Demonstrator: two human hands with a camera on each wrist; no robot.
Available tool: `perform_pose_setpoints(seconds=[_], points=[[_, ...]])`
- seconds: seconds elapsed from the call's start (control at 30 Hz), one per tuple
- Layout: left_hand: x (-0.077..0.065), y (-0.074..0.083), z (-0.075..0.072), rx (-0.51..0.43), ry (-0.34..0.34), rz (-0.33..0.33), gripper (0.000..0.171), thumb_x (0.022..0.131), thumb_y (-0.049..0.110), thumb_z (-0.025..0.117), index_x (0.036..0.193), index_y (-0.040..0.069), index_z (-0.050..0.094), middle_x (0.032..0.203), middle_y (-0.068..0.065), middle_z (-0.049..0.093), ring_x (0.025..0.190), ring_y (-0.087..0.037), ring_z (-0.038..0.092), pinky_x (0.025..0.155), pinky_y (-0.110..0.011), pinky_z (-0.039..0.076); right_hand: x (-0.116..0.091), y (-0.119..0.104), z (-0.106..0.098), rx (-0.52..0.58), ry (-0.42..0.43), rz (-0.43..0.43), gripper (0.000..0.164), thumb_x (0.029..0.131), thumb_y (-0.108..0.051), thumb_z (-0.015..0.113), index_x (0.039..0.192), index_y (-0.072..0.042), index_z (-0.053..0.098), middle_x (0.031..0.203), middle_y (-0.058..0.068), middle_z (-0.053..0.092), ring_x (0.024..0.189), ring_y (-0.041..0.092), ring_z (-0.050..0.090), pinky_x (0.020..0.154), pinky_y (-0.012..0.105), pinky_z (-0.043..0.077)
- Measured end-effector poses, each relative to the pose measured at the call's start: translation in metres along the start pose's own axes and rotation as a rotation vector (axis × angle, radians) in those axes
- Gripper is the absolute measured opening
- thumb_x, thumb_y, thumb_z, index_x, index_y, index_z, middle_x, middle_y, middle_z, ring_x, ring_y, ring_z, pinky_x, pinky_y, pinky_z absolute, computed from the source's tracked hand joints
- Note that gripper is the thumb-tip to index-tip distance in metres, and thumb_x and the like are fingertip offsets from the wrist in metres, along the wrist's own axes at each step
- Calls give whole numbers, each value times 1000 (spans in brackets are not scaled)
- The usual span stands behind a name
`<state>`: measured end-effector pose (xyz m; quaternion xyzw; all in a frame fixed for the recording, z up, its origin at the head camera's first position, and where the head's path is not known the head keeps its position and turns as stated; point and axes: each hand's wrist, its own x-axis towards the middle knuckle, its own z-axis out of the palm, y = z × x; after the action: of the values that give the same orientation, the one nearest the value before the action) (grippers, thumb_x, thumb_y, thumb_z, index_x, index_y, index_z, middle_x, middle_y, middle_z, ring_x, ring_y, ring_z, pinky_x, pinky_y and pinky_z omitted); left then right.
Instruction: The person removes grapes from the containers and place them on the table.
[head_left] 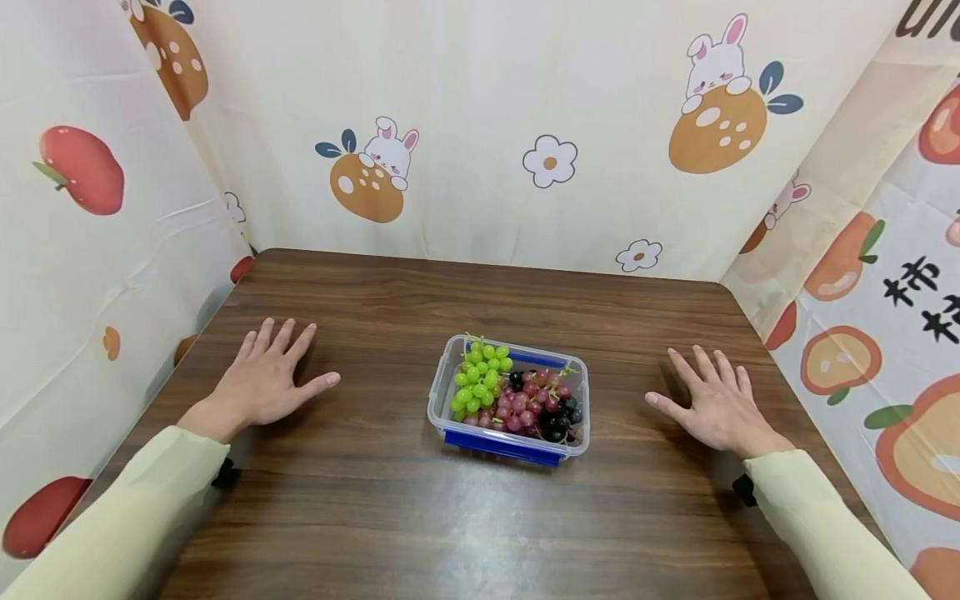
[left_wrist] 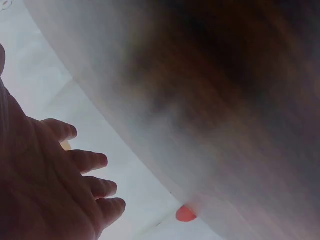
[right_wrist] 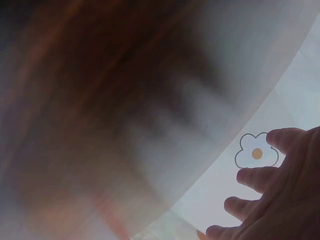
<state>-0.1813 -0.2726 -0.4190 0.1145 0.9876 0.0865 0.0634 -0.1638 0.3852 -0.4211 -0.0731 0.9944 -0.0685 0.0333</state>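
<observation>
Between the two hands stands a clear plastic food container (head_left: 435,400) with blue clips, its top uncovered. Inside it, green grapes (head_left: 480,379) lie on the left, red grapes (head_left: 522,402) in the middle and black grapes (head_left: 558,422) on the right. To the left of the container, my left hand (head_left: 262,379) is spread palm down with nothing in it. My right hand (head_left: 716,404) is spread likewise on the other side, apart from the container. Both wrist views show the fingers of the left hand (left_wrist: 55,175) and right hand (right_wrist: 280,190) extended and holding nothing.
The brown wooden table (head_left: 360,517) has rounded far corners. A cream curtain (head_left: 480,200) printed with rabbits, fruit and flowers hangs behind it. Printed cloth also hangs along the left (head_left: 150,275) and right sides.
</observation>
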Motion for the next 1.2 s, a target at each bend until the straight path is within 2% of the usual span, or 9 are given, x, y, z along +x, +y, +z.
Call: perform_pose_setpoints(seconds=[0.33, 0.87, 1.2], points=[[-1, 6, 0, -11, -2, 14, 104, 95, 79, 38, 165, 5, 14, 165, -35, 9, 150, -57, -1, 119, -68, -1, -1, -2, -1, 11, -5, -3, 100, 94, -76, 49, 165, -10, 22, 164, 35, 12, 148, 60, 4, 111, 78, -3], [2, 13, 0, -24, 13, 41, 103, 96, 78, 39, 165, 5, 14, 165, -34, 10, 151, -56, 0, 119, -68, 2, -3, -5, 1, 2, 16, -24, 98, 94, -75, 50, 164, -11, 24, 163, 35, 16, 147, 60, 7, 111, 78, 1], [1, 18, 0, -35, 18, 56, 103, 96, 78, 40, 165, 6, 14, 165, -33, 12, 151, -55, 1, 120, -67, 3, -5, -9, 1, 15, 23, -40, 96, 95, -72, 51, 164, -12, 24, 163, 35, 16, 147, 60, 8, 111, 78, 0]])
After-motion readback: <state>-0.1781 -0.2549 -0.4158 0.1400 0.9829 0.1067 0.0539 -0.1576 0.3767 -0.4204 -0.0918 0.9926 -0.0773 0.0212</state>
